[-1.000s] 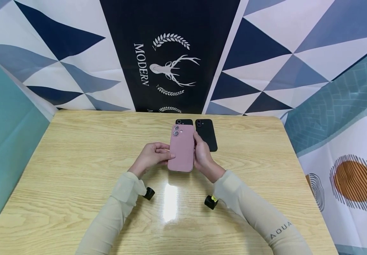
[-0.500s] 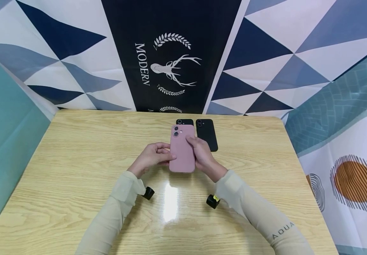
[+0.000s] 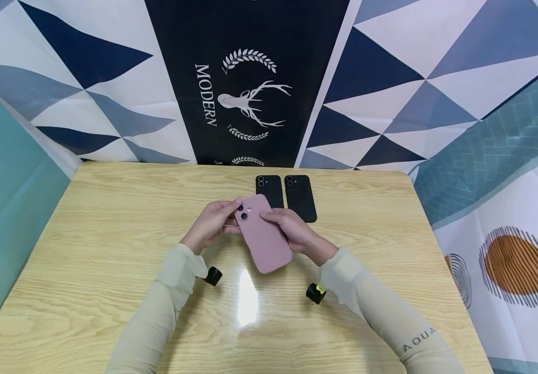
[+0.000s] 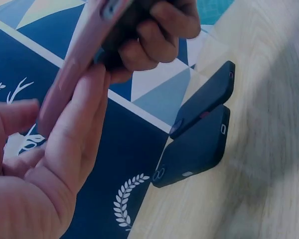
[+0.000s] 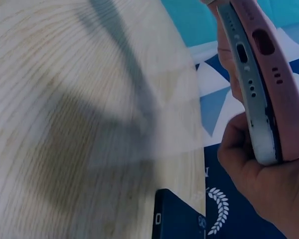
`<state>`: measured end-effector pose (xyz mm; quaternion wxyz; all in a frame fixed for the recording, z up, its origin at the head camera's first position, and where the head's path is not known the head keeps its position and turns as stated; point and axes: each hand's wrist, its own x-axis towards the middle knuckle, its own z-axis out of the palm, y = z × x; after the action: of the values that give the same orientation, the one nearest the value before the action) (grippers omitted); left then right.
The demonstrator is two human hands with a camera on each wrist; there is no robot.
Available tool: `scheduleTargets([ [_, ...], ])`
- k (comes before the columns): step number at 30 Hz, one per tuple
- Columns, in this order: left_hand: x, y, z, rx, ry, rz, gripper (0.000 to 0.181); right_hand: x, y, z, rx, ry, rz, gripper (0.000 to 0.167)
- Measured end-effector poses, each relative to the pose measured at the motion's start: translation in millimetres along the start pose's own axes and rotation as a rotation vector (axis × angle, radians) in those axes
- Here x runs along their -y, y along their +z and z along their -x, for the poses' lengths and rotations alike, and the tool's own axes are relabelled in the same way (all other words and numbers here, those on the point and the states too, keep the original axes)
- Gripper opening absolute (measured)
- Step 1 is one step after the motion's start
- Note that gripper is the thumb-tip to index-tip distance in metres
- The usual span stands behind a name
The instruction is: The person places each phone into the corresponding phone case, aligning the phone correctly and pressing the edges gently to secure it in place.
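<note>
A pink phone case [image 3: 266, 239] is held tilted above the table, its camera openings at the upper left. In the right wrist view a pale-edged phone [image 5: 263, 142] lies against the inside of the pink case, with a narrow dark gap between them at the port end. My left hand [image 3: 212, 221] pinches the camera corner, thumb on top. From the right side my right hand [image 3: 297, 228] grips the case and phone, its thumb lying across the pink back and its fingers curled beneath.
Two black phone-shaped pieces, one on the left [image 3: 271, 189] and one on the right [image 3: 300, 200], lie side by side behind the hands on the wooden table [image 3: 109, 234]. A patterned cloth wall [image 3: 250, 31] stands beyond the back edge.
The pink case has turned so its camera end points left, and has come nearer. My left hand has shifted from its lower left side to the camera corner; my right thumb has moved onto its back.
</note>
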<state>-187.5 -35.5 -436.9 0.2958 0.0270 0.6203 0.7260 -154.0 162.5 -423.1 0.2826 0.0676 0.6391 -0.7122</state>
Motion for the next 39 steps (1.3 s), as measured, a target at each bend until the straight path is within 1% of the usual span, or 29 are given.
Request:
scheduleTargets([
  [3,0.6,-3.3,2.0,0.062,0.007,-0.018,0.044,3.6,-1.2,-0.2,0.060,0.029,0.050,0.034],
  [5,1.1,-5.1,3.3,0.090,0.013,-0.017,0.043,6.9,-3.0,-0.8,0.096,0.048,0.095,0.034],
  [11,0.4,-6.8,6.9,0.121,0.015,0.008,0.039,19.4,-9.4,-1.3,0.186,0.089,0.196,0.025],
  [15,0.0,-6.1,8.6,0.129,0.025,-0.009,0.037,25.1,-11.9,-1.2,0.248,0.101,0.219,0.024],
  [18,-0.3,-4.4,9.5,0.123,0.044,-0.023,0.037,27.6,-13.3,-2.3,0.264,0.111,0.226,0.026],
  [22,0.0,-1.9,10.9,0.109,0.082,-0.025,0.037,30.9,-14.3,-2.8,0.254,0.105,0.254,0.029],
  [25,1.0,-1.0,11.7,0.095,0.107,-0.018,0.037,33.7,-15.3,-2.0,0.228,0.086,0.291,0.030],
  [28,2.9,-1.4,12.0,0.074,0.131,0.003,0.035,36.6,-17.3,-0.5,0.173,0.063,0.321,0.034],
  [31,4.7,-3.8,13.5,0.042,0.159,0.046,0.029,39.1,-20.4,2.2,0.114,0.060,0.322,0.044],
  [35,4.9,-6.8,16.3,-0.022,0.198,0.124,0.023,39.5,-26.1,8.6,0.066,0.079,0.297,0.060],
  [37,4.3,-7.5,17.1,-0.060,0.212,0.158,0.022,37.7,-29.6,12.2,0.065,0.080,0.285,0.065],
  [39,3.9,-7.6,17.5,-0.109,0.221,0.178,0.022,34.8,-32.9,15.9,0.082,0.084,0.266,0.068],
])
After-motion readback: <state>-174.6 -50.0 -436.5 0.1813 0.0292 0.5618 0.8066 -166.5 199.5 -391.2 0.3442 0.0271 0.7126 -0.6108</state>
